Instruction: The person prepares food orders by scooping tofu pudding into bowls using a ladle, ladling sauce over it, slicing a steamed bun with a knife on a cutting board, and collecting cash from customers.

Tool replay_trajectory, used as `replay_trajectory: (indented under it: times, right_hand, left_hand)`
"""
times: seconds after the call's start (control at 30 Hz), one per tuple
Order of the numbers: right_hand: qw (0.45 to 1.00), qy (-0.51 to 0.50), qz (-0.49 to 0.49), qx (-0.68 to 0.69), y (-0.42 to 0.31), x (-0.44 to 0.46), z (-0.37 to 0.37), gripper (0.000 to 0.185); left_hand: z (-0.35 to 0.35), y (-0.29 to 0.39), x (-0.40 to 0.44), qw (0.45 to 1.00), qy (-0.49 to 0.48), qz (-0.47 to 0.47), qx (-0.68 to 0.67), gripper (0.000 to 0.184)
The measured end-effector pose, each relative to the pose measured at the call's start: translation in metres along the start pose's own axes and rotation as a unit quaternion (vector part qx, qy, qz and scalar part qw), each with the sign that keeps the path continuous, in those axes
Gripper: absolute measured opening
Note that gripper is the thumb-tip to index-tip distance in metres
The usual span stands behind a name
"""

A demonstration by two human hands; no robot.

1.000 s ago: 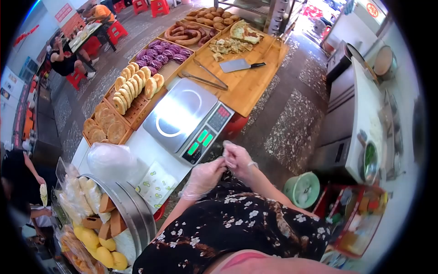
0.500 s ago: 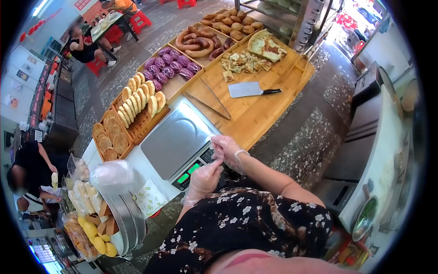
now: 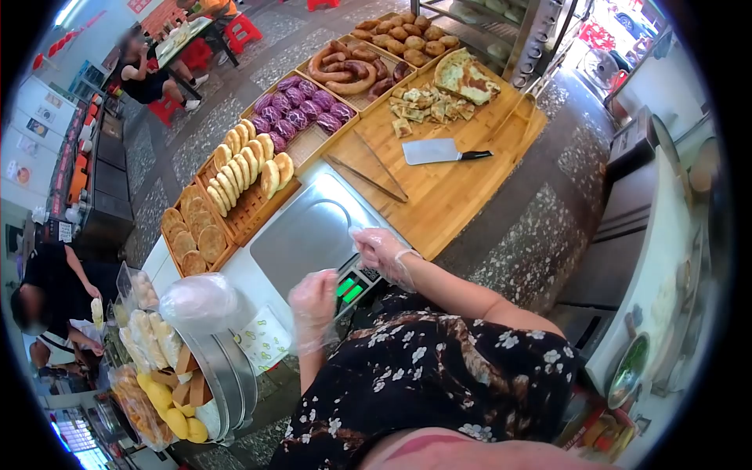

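At mid-frame, the scale (image 3: 286, 247) is lying just beyond the left hand (image 3: 315, 301) and right hand (image 3: 384, 252); both are curling inward, any hold impossible to tell.

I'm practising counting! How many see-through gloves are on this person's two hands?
2. One glove is on the left hand, the other glove on the right hand, near the scale. Neither glove is fully hidden.

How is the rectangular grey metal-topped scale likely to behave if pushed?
The rectangular grey metal-topped scale would probably slide rather than tip, given its broad, low-looking shape. Its top seems rigid, appearing flat and unbent. That surface may be slippery, judging by its smooth, bright sheen.
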State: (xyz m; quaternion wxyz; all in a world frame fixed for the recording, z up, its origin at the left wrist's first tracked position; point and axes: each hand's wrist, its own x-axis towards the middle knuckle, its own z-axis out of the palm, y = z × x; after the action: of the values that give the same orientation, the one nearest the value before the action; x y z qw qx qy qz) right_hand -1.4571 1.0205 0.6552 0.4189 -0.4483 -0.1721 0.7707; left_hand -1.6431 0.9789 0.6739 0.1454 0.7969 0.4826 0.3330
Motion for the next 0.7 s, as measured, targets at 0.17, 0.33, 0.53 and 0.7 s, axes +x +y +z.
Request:
replay_trajectory:
  times: [0.17, 0.33, 0.53, 0.7]
  right_hand:
    - [0.995, -0.100, 0.029, -0.005, 0.013, 0.001, 0.026, 0.029]
    - [0.978, -0.069, 0.077, -0.179, 0.019, -0.031, 0.067, 0.049]
    - [0.991, -0.129, -0.025, -0.035, -0.002, -0.006, 0.019, 0.056]
    - [0.980, -0.191, 0.040, 0.022, -0.013, -0.008, 0.020, 0.059]
  left_hand:
    - [-0.024, -0.031, -0.036, 0.983, 0.094, -0.149, -0.046, 0.018]
    - [0.008, -0.010, -0.040, 0.977, -0.030, -0.127, -0.169, 0.019]
    - [-0.006, -0.027, -0.015, 0.993, 0.082, -0.037, -0.075, 0.034]
    - [-0.007, -0.027, -0.012, 0.798, 0.073, -0.267, -0.536, 0.051]
